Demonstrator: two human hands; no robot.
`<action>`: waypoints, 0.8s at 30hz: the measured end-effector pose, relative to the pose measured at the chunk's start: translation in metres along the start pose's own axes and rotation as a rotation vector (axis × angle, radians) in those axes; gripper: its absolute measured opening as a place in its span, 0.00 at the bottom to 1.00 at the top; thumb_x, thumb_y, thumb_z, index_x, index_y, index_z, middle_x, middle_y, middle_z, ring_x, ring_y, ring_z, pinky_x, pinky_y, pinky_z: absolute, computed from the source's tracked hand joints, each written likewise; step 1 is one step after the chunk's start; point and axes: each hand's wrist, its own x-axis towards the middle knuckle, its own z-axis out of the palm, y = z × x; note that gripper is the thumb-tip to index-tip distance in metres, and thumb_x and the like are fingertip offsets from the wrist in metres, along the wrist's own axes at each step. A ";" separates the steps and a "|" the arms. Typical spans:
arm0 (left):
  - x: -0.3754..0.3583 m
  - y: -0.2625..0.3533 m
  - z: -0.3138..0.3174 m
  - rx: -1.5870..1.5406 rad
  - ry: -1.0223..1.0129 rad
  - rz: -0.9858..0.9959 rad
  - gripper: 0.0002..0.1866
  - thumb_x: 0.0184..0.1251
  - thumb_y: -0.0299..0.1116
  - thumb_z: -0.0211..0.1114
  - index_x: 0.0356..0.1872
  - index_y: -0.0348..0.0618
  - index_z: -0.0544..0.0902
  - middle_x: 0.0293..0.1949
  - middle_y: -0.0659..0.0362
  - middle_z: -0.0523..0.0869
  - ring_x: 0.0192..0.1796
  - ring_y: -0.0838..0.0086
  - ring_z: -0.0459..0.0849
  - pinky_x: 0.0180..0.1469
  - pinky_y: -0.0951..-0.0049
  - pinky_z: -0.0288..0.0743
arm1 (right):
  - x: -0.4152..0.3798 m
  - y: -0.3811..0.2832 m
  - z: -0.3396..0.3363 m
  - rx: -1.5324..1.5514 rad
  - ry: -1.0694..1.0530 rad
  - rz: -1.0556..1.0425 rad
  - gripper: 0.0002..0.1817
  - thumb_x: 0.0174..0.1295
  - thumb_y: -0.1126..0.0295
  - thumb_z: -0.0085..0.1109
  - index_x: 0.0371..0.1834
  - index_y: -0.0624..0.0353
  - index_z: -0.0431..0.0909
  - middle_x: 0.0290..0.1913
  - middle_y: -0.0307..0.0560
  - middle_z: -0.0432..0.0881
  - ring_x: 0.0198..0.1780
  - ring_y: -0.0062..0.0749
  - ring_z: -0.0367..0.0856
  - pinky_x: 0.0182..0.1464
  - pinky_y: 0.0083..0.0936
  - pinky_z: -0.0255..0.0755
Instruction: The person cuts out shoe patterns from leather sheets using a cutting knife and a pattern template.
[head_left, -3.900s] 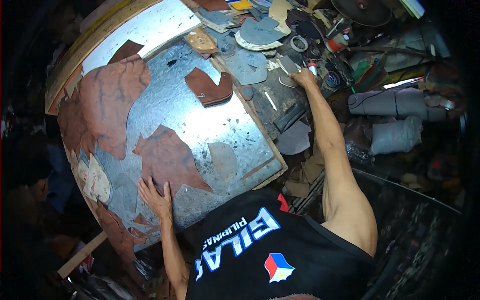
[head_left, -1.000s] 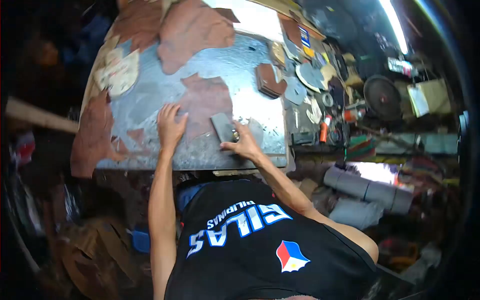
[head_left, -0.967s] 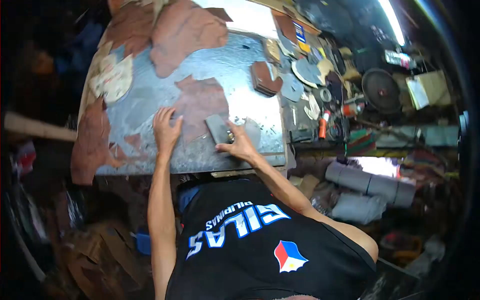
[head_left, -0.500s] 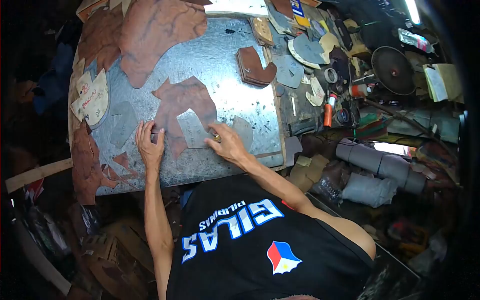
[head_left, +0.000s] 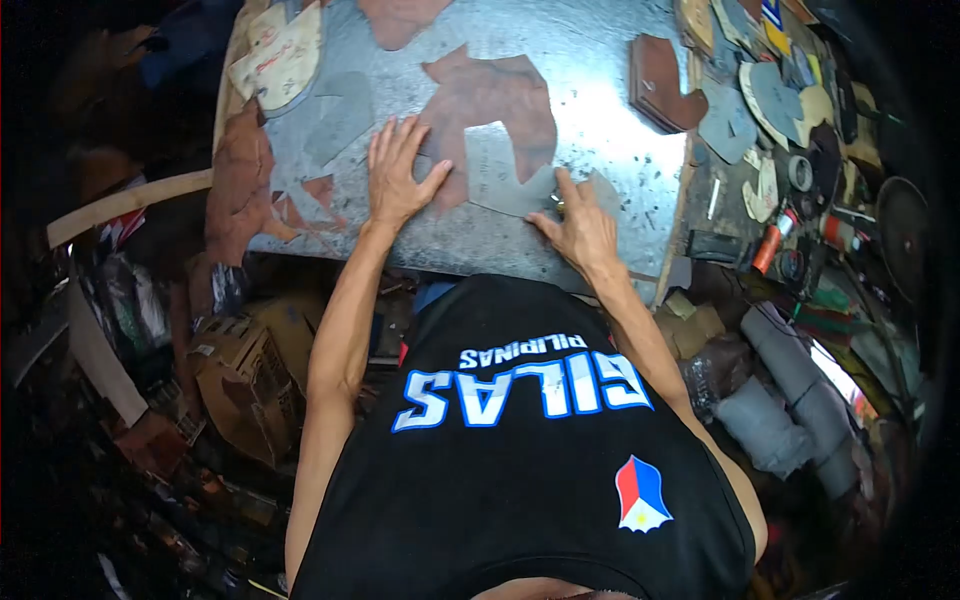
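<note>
A piece of brown leather (head_left: 510,90) lies flat on the metal-topped table, with a grey pattern piece (head_left: 492,165) that has handwriting over its lower part. My left hand (head_left: 400,180) rests palm down at the leather's left edge, fingers stretched and thumb spread. At the pattern's right end, my right hand (head_left: 587,232) is closed with thumb and forefinger around a small object with a yellowish glint, mostly hidden by the fingers. Another grey pattern piece (head_left: 606,190) lies just behind that hand, partly covered.
A stack of brown leather pieces (head_left: 655,88) sits at the table's right. Cream patterns (head_left: 280,60), a grey pattern (head_left: 340,115) and leather scraps (head_left: 240,170) lie on the left. The side bench holds a tape roll (head_left: 800,173) and an orange-capped item (head_left: 768,248).
The camera view has shifted, so the table appears higher and farther right. My left hand's fingers have spread and flattened. My right hand stays by the pattern's right end.
</note>
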 end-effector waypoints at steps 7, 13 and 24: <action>-0.002 -0.015 0.001 -0.223 -0.016 -0.072 0.22 0.65 0.34 0.63 0.60 0.43 0.77 0.62 0.52 0.78 0.71 0.51 0.67 0.71 0.50 0.55 | 0.012 0.000 0.008 0.423 0.066 0.207 0.16 0.59 0.64 0.66 0.46 0.58 0.75 0.38 0.49 0.79 0.35 0.40 0.81 0.35 0.38 0.76; -0.008 -0.017 -0.002 -0.212 -0.044 0.046 0.22 0.64 0.33 0.65 0.60 0.41 0.76 0.61 0.53 0.79 0.70 0.51 0.67 0.71 0.51 0.55 | -0.004 0.031 -0.021 1.280 0.582 0.462 0.10 0.61 0.74 0.63 0.44 0.57 0.73 0.25 0.36 0.74 0.19 0.19 0.70 0.20 0.18 0.67; -0.001 -0.043 -0.012 -0.249 -0.143 0.189 0.24 0.64 0.31 0.66 0.61 0.41 0.76 0.62 0.55 0.79 0.71 0.53 0.68 0.71 0.52 0.57 | 0.028 -0.040 0.033 1.151 0.374 0.577 0.08 0.62 0.72 0.61 0.43 0.59 0.76 0.26 0.36 0.76 0.18 0.16 0.71 0.18 0.16 0.67</action>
